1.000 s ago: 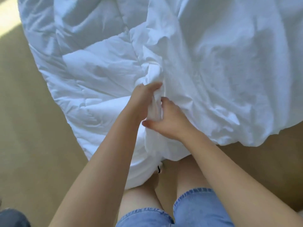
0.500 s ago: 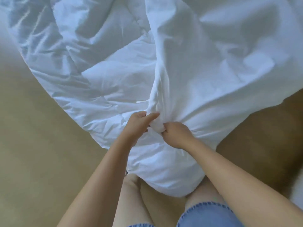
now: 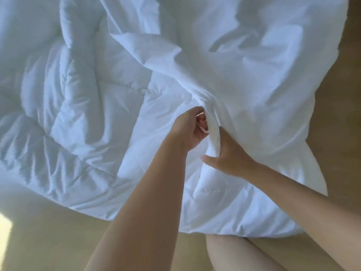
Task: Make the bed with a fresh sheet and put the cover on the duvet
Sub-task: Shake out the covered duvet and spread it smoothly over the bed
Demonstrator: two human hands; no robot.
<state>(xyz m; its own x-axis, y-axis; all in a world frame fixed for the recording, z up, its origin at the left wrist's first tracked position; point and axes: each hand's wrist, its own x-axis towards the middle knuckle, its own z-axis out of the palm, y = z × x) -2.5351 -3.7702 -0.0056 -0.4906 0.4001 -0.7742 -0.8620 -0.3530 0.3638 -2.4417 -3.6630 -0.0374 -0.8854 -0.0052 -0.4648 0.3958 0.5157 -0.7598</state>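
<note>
Since half a second ago the right hand [image 3: 230, 157] has slid down off the shared corner toward the person, while the left hand [image 3: 190, 131] now sits just above it. The quilted duvet [image 3: 78, 118] spreads out on the left hand's side and hangs past its lower edge toward the floor [image 3: 48, 231]. The smoother cover [image 3: 244, 75] lies against the duvet's right side, gathered into a ridge where the two meet. The left hand has its fingers curled, pinching a fold of the cover at that ridge. The right hand's thumb is stretched out but its fingers are buried in the fold, so I cannot tell whether it grips. The risk, I judge, is the duvet's corner slipping out of the cover's corner if that one pinch loosens — or the filling bunching unevenly inside and the hanging bedding trailing on the floor.
</note>
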